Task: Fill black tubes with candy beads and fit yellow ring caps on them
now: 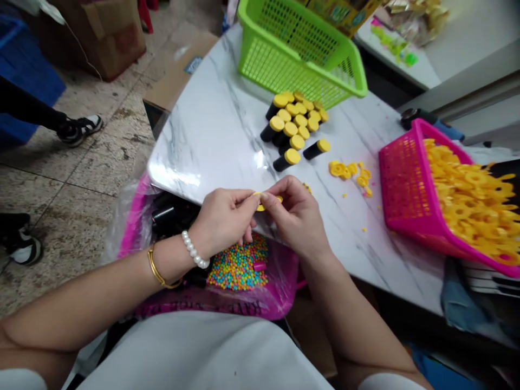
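My left hand (225, 219) and my right hand (298, 216) meet at the near edge of the marble table (215, 135). Both pinch a small yellow plastic cap (262, 206) between thumb and fingertips. Directly below them a pink basin lined with clear plastic (260, 300) holds a heap of tiny multicoloured candy beads (239, 265) and black tubes (170, 216). A pearl bracelet and a gold bangle circle my left wrist.
Several black tubes with yellow caps (294, 127) lie clustered mid-table, loose yellow caps (349, 170) beside them. A pink basket (406, 200) of yellow caps sits right, a green basket (300, 54) at the back. Another person's feet (79, 127) stand on the floor left, near cardboard boxes.
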The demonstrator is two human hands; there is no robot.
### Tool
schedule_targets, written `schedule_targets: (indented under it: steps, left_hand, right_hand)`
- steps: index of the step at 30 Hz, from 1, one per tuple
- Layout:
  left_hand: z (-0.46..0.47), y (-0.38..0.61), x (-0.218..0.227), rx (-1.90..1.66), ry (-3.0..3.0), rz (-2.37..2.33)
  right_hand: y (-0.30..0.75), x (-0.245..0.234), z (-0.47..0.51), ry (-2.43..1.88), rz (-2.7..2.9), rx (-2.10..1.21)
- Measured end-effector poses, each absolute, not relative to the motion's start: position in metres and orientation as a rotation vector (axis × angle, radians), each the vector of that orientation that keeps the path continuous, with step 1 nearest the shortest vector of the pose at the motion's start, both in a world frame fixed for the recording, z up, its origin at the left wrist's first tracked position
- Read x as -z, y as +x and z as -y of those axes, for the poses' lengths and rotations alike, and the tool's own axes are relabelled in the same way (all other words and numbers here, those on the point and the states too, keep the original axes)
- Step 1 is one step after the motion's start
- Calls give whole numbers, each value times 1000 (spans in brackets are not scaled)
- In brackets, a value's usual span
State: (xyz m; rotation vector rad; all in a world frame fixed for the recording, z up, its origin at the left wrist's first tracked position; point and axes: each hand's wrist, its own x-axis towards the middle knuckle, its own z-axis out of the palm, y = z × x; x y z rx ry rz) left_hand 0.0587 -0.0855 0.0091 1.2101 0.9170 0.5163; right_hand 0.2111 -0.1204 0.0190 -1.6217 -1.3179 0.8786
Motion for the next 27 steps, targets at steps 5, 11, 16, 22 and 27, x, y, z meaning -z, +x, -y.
schedule_targets:
  steps: [5, 11, 16, 22, 27]
  left_hand:
    - [90, 54, -3, -593, 1358, -880]
    - [85, 52, -8, -545, 1587, -868]
    - [86, 55, -10, -616, 1982, -955]
    - [89, 60, -5, -534, 2150, -1016]
    - [88, 58, -9, -376, 2257, -1030]
  right_hand:
    - [216, -14, 122, -1477, 1032, -1039]
    - [230, -25, 114, -1276, 925, -1423]
    - [233, -34, 106, -1480, 1240, -1524]
    - [233, -36, 106, -1436, 1284, -1686]
    - [228, -35, 105, -1513, 1264, -1606]
